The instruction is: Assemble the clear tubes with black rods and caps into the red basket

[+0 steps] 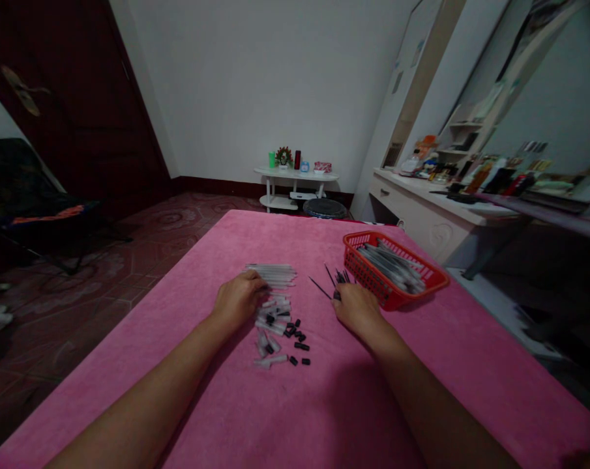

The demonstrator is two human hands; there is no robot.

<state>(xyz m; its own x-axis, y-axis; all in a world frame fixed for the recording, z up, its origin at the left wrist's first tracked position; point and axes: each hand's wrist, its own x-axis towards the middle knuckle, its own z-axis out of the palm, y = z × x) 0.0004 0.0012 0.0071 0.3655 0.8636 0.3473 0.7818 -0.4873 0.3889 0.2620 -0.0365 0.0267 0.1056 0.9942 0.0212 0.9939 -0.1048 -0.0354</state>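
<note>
On the pink cloth (216,391), my left hand (239,298) rests with bent fingers at the left end of a row of clear thin tubes (278,275); whether it grips any is hidden. My right hand (357,306) is closed around a bunch of thin dark refills (342,276), left of the red basket. Two dark refills (320,287) stick out to the left of that bunch. Nearer me than the tubes lie short clear caps (278,326) and several small black plugs (302,346).
The red basket (403,301) holds many clear pens (390,264). Beyond the cloth stands a small white table (295,173) with cups and a plant. A cluttered dresser (424,205) is at the right, a dark chair (25,189) at the left.
</note>
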